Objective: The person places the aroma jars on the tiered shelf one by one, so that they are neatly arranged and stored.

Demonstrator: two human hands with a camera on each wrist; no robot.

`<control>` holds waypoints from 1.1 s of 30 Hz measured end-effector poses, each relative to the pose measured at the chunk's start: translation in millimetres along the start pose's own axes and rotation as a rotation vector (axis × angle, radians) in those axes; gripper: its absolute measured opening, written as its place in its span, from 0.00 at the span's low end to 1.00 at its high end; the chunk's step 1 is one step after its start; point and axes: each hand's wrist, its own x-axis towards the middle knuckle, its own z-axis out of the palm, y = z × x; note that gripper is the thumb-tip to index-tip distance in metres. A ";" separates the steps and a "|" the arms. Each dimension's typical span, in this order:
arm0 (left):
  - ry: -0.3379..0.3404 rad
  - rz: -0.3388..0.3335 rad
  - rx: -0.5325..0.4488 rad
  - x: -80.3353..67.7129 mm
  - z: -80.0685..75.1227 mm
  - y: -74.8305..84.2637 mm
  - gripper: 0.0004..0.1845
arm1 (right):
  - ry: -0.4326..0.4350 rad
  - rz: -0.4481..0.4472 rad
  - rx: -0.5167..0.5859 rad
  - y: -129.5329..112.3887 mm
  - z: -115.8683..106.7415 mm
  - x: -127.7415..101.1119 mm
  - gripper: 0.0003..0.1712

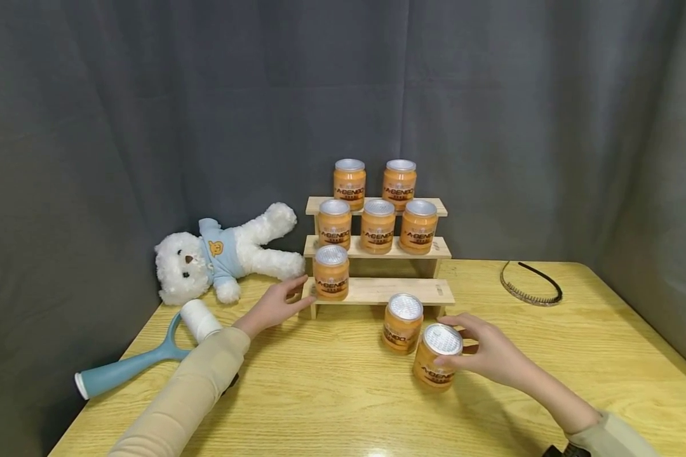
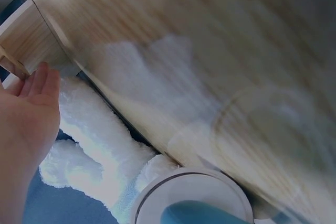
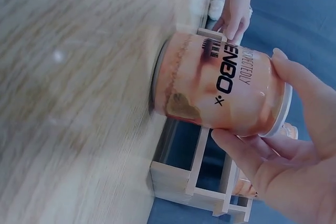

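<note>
My right hand (image 1: 479, 352) grips an orange jar with a silver lid (image 1: 437, 357) that stands on the yellow table; in the right wrist view the fingers (image 3: 247, 153) wrap the jar (image 3: 220, 85) near its lid. A second jar (image 1: 402, 322) stands just left of it. My left hand (image 1: 274, 304) lies open with straight fingers by the left end of the wooden stepped rack (image 1: 377, 289), beside the jar on the bottom step (image 1: 330, 271). In the left wrist view the open left hand (image 2: 26, 114) is near the rack's corner (image 2: 23, 40).
Several more orange jars fill the rack's middle step (image 1: 377, 225) and top step (image 1: 374, 181). A white teddy bear (image 1: 223, 254) lies at the left. A blue lint roller (image 1: 143, 355) rests by my left sleeve. A thin hairband (image 1: 530, 285) lies at the right.
</note>
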 end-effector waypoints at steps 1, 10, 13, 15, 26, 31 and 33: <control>0.000 0.000 0.001 -0.1 0.1 -0.1 0.40 | 0.005 -0.004 0.001 1.4 0.4 0.2 0.40; 0.004 0.001 -0.002 0.1 0.4 -0.5 0.39 | 0.030 0.002 -0.051 1.5 -5.1 3.1 0.38; -0.001 0.001 0.001 -0.3 0.5 -0.1 0.39 | 0.047 0.013 -0.075 -1.4 -10.1 4.6 0.38; -0.001 -0.003 0.006 -0.6 0.3 0.7 0.39 | 0.069 0.019 -0.101 -4.2 -13.9 6.0 0.37; 0.007 -0.010 0.019 -1.0 -0.6 3.7 0.38 | 0.154 -0.001 -0.150 -17.6 -37.7 21.8 0.34; 0.010 -0.001 0.012 -0.8 0.0 3.4 0.38 | 0.183 0.008 -0.174 -18.1 -43.6 31.9 0.33; 0.011 0.001 0.009 -0.6 0.8 2.6 0.38 | 0.197 0.021 -0.184 -16.6 -44.5 36.0 0.33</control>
